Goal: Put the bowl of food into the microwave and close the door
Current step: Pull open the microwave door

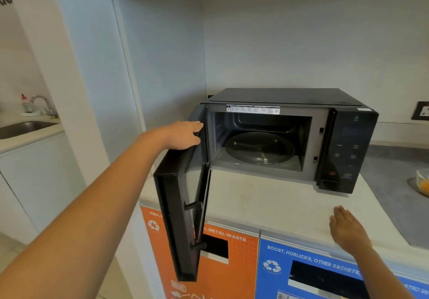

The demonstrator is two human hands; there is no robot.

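Observation:
A black microwave [348, 141] stands on a pale counter [267, 206], its door [183, 206] swung wide open to the left. Inside, the glass turntable [260, 148] is bare. My left hand [183, 135] rests on the top edge of the open door, fingers curled over it. My right hand [348, 229] hovers flat and open over the counter's front edge, holding nothing. A clear glass bowl [423, 180] with orange food is cut off at the right edge, on a grey mat to the right of the microwave.
Below the counter sit an orange metal-waste bin front [232, 264] and a blue sachet bin front [313, 273]. A sink [23, 128] with a tap lies at the far left. A wall socket [421, 110] is behind the microwave's right side.

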